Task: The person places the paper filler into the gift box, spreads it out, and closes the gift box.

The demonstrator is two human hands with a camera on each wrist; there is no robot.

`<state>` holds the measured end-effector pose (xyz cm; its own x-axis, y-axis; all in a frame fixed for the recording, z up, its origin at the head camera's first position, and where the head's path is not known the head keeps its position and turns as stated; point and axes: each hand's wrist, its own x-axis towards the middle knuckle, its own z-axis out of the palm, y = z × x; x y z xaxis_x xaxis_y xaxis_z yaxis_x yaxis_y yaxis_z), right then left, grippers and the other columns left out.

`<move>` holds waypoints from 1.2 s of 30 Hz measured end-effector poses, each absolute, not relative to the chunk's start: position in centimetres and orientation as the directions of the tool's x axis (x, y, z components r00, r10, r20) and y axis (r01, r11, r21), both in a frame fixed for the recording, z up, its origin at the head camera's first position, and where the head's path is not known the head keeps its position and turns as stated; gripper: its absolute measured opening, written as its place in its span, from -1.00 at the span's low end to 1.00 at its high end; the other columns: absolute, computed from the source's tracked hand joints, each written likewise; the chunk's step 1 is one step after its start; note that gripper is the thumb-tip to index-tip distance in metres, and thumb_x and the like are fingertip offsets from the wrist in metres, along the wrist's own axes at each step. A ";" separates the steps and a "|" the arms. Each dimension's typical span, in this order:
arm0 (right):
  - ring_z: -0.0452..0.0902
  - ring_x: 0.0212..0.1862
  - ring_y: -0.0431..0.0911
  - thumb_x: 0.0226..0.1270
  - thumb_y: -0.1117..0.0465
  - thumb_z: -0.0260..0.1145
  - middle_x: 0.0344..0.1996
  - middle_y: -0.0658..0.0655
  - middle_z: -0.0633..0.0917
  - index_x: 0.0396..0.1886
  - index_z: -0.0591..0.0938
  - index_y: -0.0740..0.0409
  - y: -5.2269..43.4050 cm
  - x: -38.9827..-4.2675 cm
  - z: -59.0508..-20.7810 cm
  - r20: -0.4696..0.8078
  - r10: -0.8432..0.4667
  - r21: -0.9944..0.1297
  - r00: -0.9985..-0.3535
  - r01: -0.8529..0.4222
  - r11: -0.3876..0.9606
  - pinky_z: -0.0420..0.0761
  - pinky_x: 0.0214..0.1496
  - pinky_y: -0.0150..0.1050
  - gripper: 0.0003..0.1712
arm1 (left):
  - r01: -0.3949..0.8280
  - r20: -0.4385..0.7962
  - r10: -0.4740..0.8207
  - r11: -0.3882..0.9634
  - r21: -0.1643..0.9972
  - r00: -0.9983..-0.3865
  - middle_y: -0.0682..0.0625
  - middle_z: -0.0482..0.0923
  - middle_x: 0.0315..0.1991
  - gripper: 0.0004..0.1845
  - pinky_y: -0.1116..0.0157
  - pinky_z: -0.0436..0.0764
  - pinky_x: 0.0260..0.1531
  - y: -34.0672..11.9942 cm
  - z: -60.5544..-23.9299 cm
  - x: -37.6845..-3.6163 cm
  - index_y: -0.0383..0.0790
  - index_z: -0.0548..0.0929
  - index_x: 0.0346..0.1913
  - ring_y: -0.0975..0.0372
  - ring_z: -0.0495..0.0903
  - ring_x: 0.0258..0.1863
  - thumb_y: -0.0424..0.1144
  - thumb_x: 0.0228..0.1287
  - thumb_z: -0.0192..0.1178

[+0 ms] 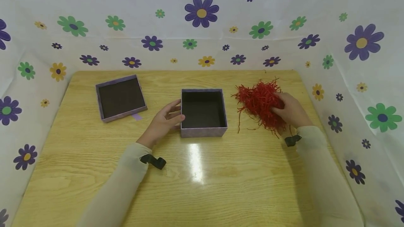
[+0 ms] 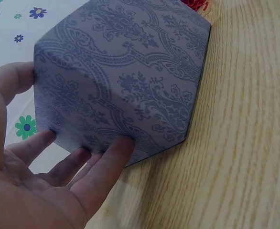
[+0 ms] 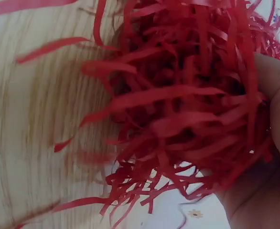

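Observation:
In the head view an open-topped box [image 1: 203, 132] with a dark inside and patterned purple-grey walls stands mid-table. My left hand [image 1: 164, 122] touches its left side; in the left wrist view the fingertips [image 2: 123, 145] rest against the patterned wall [image 2: 130, 71], not wrapped round it. To the right, my right hand [image 1: 290, 109] grips a bundle of red shredded paper [image 1: 260, 101]. The right wrist view shows the paper strips [image 3: 178, 105] spilling out from the hand, whose fingers are mostly hidden behind them.
A shallow purple-edged box lid [image 1: 121, 97] lies dark side up at the left, a small lilac tab [image 1: 136, 116] by its lower edge. Loose red strands lie on the wooden table [image 1: 221, 178]. Flower-printed white cloth [image 1: 126, 9] surrounds the table's back and sides.

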<state>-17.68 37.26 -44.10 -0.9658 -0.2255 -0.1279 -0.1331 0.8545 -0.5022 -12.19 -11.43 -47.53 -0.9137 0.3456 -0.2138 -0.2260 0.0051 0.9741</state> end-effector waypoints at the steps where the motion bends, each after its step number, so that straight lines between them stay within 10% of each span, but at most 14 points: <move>1: 0.41 0.31 0.37 0.50 0.26 0.34 0.27 0.44 0.51 0.45 0.44 0.29 37.3 -17.7 -44.1 -0.124 -0.220 -0.496 -0.968 -0.132 0.858 0.40 0.35 0.39 -0.40 | -0.227 -0.214 0.346 0.005 0.974 -0.913 -0.14 0.24 0.52 -0.23 -0.09 0.54 0.30 -11.4 -47.5 -12.2 0.11 0.21 0.63 -0.06 0.32 0.49 -0.11 0.47 0.32; 36: 0.47 0.23 0.32 0.42 0.37 0.34 0.17 0.40 0.60 0.27 0.59 0.29 36.2 -17.5 -39.7 0.050 -0.220 -0.450 -0.974 -0.218 0.866 0.44 0.29 0.34 -0.56 | -0.227 -0.217 0.347 0.014 0.974 -0.912 -0.11 0.25 0.52 -0.22 -0.04 0.57 0.28 -11.5 -47.6 -12.3 0.13 0.21 0.63 -0.03 0.35 0.47 -0.08 0.46 0.33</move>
